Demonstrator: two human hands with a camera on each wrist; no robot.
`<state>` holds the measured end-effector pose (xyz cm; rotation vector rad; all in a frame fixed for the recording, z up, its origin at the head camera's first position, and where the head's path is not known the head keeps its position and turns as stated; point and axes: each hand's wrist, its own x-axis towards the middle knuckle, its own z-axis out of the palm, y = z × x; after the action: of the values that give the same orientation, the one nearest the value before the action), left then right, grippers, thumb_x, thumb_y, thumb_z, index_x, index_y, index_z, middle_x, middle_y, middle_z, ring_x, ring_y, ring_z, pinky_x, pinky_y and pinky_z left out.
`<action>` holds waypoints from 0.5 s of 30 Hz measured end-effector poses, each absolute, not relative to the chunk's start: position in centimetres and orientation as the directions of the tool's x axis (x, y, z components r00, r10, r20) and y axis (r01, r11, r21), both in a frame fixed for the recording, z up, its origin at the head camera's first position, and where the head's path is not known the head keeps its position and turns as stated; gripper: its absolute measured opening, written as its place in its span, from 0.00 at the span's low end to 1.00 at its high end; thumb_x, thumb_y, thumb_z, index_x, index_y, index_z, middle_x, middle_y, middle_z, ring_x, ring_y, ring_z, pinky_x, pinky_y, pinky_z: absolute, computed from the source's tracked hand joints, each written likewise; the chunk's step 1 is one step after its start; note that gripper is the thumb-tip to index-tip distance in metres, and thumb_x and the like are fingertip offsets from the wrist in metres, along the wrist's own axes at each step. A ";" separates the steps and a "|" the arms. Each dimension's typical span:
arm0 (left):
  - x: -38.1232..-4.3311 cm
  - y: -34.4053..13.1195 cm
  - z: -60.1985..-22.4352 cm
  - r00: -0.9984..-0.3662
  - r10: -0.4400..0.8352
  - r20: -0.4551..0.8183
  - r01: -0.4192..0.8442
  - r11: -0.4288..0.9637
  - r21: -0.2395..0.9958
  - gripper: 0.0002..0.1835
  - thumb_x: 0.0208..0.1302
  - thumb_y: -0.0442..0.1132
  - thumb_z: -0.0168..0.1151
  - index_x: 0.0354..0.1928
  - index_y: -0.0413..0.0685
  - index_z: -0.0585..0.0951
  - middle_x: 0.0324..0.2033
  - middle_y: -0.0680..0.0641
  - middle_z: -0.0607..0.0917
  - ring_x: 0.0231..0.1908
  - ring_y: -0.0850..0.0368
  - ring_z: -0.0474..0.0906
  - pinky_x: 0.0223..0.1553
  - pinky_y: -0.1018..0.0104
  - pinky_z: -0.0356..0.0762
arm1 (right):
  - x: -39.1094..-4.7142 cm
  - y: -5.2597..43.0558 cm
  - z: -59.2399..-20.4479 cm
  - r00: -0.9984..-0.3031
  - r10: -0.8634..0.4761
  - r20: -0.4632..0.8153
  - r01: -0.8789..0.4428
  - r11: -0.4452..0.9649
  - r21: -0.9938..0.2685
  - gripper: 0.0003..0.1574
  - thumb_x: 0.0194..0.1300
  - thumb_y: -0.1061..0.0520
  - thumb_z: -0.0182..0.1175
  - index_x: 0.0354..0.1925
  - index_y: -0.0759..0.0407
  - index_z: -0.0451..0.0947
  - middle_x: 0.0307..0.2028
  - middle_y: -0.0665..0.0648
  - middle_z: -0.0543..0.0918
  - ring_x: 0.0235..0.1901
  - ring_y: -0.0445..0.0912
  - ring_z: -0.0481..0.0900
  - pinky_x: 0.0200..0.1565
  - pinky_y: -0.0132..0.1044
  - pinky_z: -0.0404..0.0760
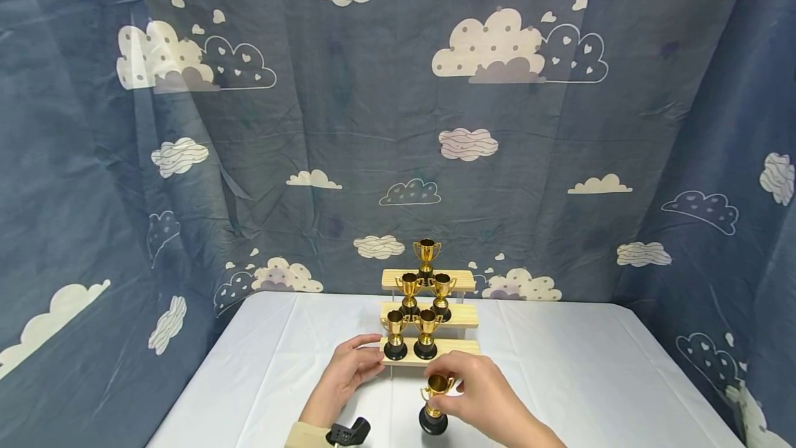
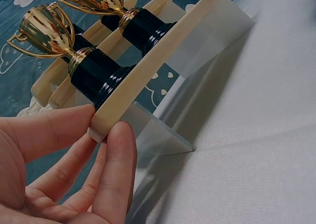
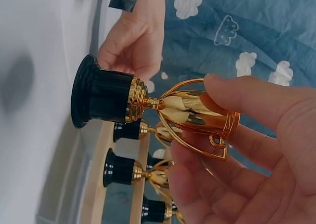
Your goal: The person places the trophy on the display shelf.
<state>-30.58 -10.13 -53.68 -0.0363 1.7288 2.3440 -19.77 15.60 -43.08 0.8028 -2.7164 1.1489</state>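
A small gold trophy cup with a black base hangs in front of a three-step wooden stand. My right hand pinches it by the gold bowl, thumb on one side and fingers on the other. In the right wrist view the cup's black base is off the white cloth, its shadow apart from it. My left hand holds the left end of the lowest board between thumb and fingers. On that board stand two cups, two more on the middle step, one on top.
The stand's boards rest on clear supports on a white-covered table. A dark blue cloud-print curtain rises behind and at both sides. A black device sits at the left wrist, by a beige sleeve.
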 end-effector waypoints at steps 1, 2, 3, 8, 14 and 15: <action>-30.6 -10.1 -53.7 -0.974 0.167 -0.155 -0.197 -0.279 0.940 0.29 0.56 0.24 0.65 0.62 0.28 0.73 0.37 0.40 0.87 0.32 0.56 0.85 0.41 0.62 0.86 | -19.8 15.7 -43.0 -0.861 -0.429 0.274 -0.496 0.582 -0.645 0.18 0.52 0.54 0.77 0.41 0.37 0.84 0.34 0.35 0.82 0.35 0.34 0.79 0.32 0.35 0.82; -30.5 -10.2 -53.7 -0.973 0.168 -0.156 -0.198 -0.278 0.940 0.29 0.56 0.24 0.65 0.63 0.28 0.73 0.37 0.40 0.87 0.33 0.56 0.85 0.41 0.62 0.86 | -19.8 15.7 -43.0 -0.862 -0.424 0.280 -0.496 0.584 -0.643 0.19 0.52 0.54 0.77 0.41 0.37 0.84 0.34 0.35 0.82 0.35 0.34 0.79 0.32 0.35 0.82; -30.5 -10.2 -53.6 -0.973 0.166 -0.162 -0.204 -0.279 0.938 0.29 0.56 0.24 0.65 0.63 0.28 0.73 0.38 0.40 0.87 0.33 0.56 0.86 0.42 0.62 0.86 | -19.9 15.7 -43.0 -0.862 -0.417 0.287 -0.496 0.586 -0.640 0.19 0.51 0.54 0.77 0.41 0.37 0.84 0.34 0.35 0.82 0.35 0.34 0.79 0.32 0.35 0.82; -30.5 -10.2 -53.5 -0.972 0.169 -0.165 -0.207 -0.276 0.938 0.29 0.56 0.23 0.65 0.63 0.29 0.73 0.39 0.40 0.86 0.34 0.56 0.86 0.42 0.61 0.86 | -20.0 16.0 -42.8 -0.866 -0.382 0.324 -0.498 0.601 -0.625 0.20 0.50 0.56 0.78 0.40 0.37 0.84 0.34 0.35 0.82 0.34 0.35 0.79 0.32 0.35 0.82; -30.6 -10.1 -53.5 -0.972 0.167 -0.163 -0.206 -0.282 0.937 0.29 0.56 0.24 0.65 0.62 0.28 0.74 0.39 0.39 0.86 0.33 0.56 0.85 0.41 0.62 0.86 | -20.3 16.3 -42.7 -0.889 -0.336 0.311 -0.457 0.626 -0.631 0.18 0.50 0.55 0.77 0.41 0.40 0.85 0.34 0.36 0.82 0.34 0.35 0.79 0.32 0.32 0.82; -30.6 -10.1 -53.5 -0.972 0.167 -0.162 -0.205 -0.282 0.937 0.29 0.56 0.24 0.65 0.62 0.28 0.74 0.39 0.39 0.86 0.33 0.56 0.85 0.41 0.62 0.86 | -20.4 16.4 -42.7 -0.892 -0.332 0.307 -0.452 0.629 -0.633 0.18 0.51 0.55 0.77 0.41 0.42 0.85 0.34 0.36 0.82 0.34 0.35 0.79 0.32 0.31 0.82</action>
<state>-30.61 -10.13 -53.46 -0.0472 1.7209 2.3445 -20.45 16.36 -42.69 0.6514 -2.6877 1.1103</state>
